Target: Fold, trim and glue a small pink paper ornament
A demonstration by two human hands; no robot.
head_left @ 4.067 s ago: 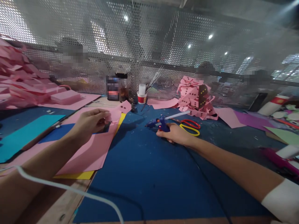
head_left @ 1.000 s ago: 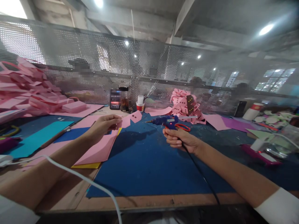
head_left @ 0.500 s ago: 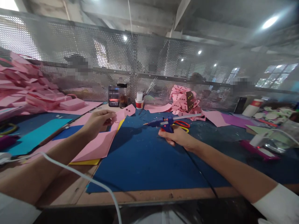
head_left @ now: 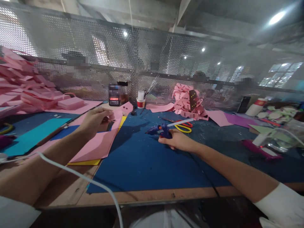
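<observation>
blue mat [head_left: 147, 164] below: left hand [head_left: 93, 122] pinches one pink sheet [head_left: 99, 144], right hand [head_left: 177, 141] grips one glue gun [head_left: 159, 129].

Matt pink paper sheet [head_left: 99, 145], blue plastic glue gun [head_left: 159, 129] (glossy), perforated metal screen [head_left: 152, 63].

The right hand [head_left: 177, 141] lowered the glue gun [head_left: 159, 130].

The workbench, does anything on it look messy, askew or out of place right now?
Mostly clutter. Pink cutouts lie in a jumbled heap by the mesh screen, and more pink pieces pile up far left. Pink sheets under the left hand overhang the blue mat. The right hand grips a glue gun. Nothing looks spilled.
</observation>
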